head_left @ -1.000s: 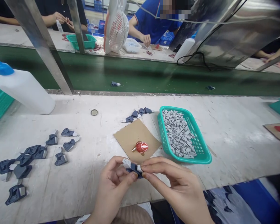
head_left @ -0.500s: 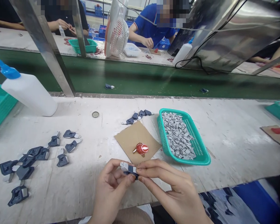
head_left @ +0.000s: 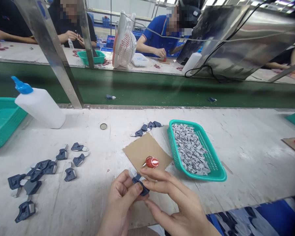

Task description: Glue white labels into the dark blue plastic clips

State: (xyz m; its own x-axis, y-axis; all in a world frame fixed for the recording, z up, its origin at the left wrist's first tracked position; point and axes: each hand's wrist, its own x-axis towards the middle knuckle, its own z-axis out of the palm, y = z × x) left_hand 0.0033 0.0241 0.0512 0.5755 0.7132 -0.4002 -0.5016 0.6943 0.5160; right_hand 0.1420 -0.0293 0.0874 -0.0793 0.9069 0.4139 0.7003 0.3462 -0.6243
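Whitish, scuffed counter [head_left: 250, 157]: one, running the full width of the view. Green belt [head_left: 147, 88]: one, along the counter's far edge. Sheet-metal panel [head_left: 236, 49]: one, beyond the belt. Metal posts [head_left: 49, 55]: two, partly blocking the view across. Co-workers [head_left: 153, 41]: three with torsos showing, at the opposite bench. Blue bin [head_left: 275, 214]: one, below the near edge, right.

Teal baskets [head_left: 215, 157]: three on the counter, one at the left edge, one at the right edge, one right of centre filled with grey pieces [head_left: 190, 150], too many to count. White bottle [head_left: 45, 109], blue-capped: one, near the far edge, left.

Left hand [head_left: 121, 196]: one, at the near edge, grasping a single part between thumb and fingers. Right hand [head_left: 177, 193]: one, thumb and fingers parted; fingertips lie over the part, contact uncertain, and cover the cardboard's near corner. Cardboard square [head_left: 142, 147]: one, left of the filled basket, bearing one glossy red blob [head_left: 151, 162].

Held part [head_left: 144, 191], dark blue with pale tip: one, above the near edge. Loose dark blue parts [head_left: 25, 211]: about ten toward the left, four by the cardboard's far corner, two on the belt. Metal bottle cap [head_left: 103, 126]: one, toward the far edge.
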